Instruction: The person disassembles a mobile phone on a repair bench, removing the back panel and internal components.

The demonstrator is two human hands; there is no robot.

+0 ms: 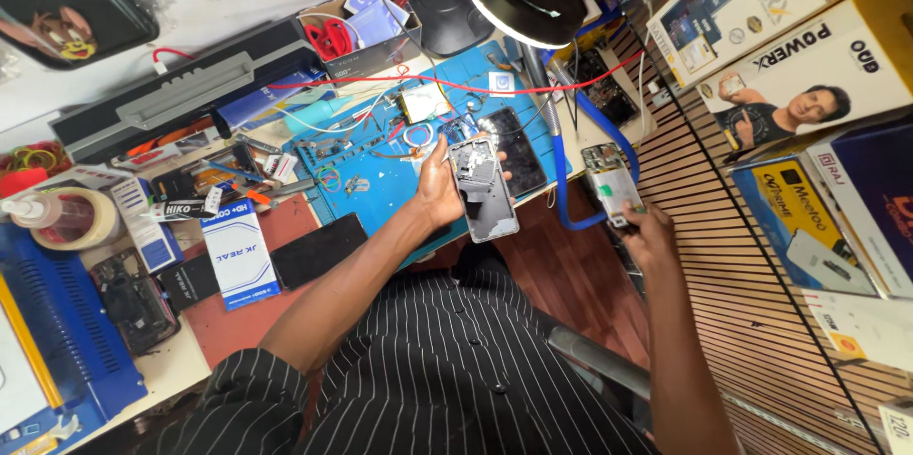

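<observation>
The left hand [439, 191] has its fingers wrapped around an opened phone body [483, 191], a flat grey rectangle with its back off, bare metal and small parts showing, held just over the near edge of the blue rubbery work mat [380, 193] on the tabletop [238, 322]. The right hand [649, 232] grips a second opened phone [611, 187] by its lower end, off the tabletop's right edge; what looks like a circuit board shows inside it. A glossy black screen panel [518, 151] lies on the mat beside the left hand.
</observation>
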